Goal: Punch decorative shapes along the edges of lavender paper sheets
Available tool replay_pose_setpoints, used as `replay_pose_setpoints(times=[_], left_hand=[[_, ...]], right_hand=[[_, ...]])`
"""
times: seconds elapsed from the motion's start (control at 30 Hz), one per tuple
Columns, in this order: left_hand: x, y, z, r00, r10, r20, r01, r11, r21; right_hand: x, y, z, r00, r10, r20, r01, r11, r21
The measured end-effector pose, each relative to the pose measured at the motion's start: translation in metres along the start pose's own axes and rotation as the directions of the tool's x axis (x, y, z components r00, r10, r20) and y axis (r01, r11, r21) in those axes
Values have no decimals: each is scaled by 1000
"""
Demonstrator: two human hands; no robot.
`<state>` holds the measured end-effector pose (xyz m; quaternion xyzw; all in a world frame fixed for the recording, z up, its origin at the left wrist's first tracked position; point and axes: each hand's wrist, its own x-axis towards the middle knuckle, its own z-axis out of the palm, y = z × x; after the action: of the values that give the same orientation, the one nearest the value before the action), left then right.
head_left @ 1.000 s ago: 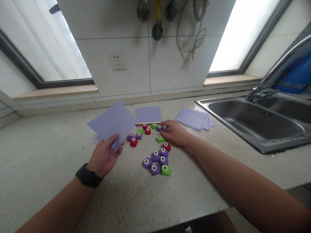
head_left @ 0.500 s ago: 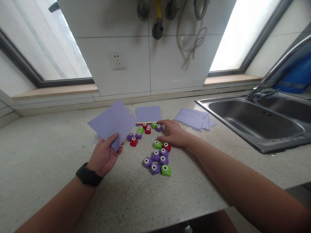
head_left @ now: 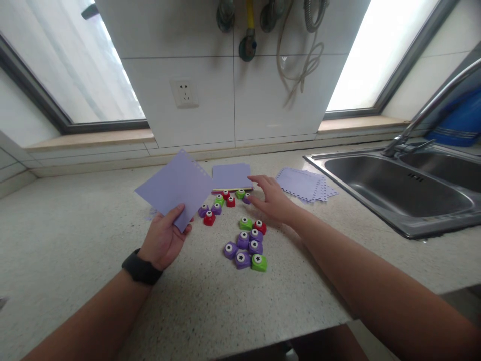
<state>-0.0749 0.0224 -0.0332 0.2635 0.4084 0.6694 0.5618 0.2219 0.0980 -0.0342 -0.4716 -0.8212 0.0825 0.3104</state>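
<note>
A purple paper sheet [head_left: 175, 185], with small holes along its upper right edge, is pinched in my left hand [head_left: 167, 238]. My right hand [head_left: 272, 200] has its fingers apart over a purple punch [head_left: 247, 198], which it partly hides; a green punch [head_left: 240, 193] is just left of it. Red, green and purple punches, among them a red punch [head_left: 209, 217], lie between my hands. Closer to me is a second group with a green punch [head_left: 259, 262] and several purple ones. Behind the punches lies a stack of plain purple sheets [head_left: 231, 175].
Purple sheets with punched edges [head_left: 300, 184] lie at the right of the speckled counter [head_left: 180, 311], beside the steel sink [head_left: 376, 185] with its faucet [head_left: 417, 118]. A tiled wall with a socket [head_left: 184, 94] and pipes rises behind.
My right hand has lifted slightly and moved back toward the plain stack, away from the nearer green punch. My left hand still holds the sheet. The view has shifted slightly.
</note>
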Motion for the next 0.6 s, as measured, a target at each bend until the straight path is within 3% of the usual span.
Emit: replay_pose_setpoints(times=[0.17,0.27,0.43,0.6], left_hand=[[2,-2,-1,1000,6,8,-6,1000,-2],[1,-2,0,999,15,33,-15,1000,-9],[2,1,0,999,32,44,-32,999,-16],[3,2,-2,997,42,61,-41,999,-20]], right_hand=[[5,-13,-13,995,-98,-28,96,993,-67],[12,-27,-17,978,-187,95,197,975,-107],[32,-51,-5,868,-353,349,421,896,-140],[48,-63,10,794,-373,481,504,845,-177]])
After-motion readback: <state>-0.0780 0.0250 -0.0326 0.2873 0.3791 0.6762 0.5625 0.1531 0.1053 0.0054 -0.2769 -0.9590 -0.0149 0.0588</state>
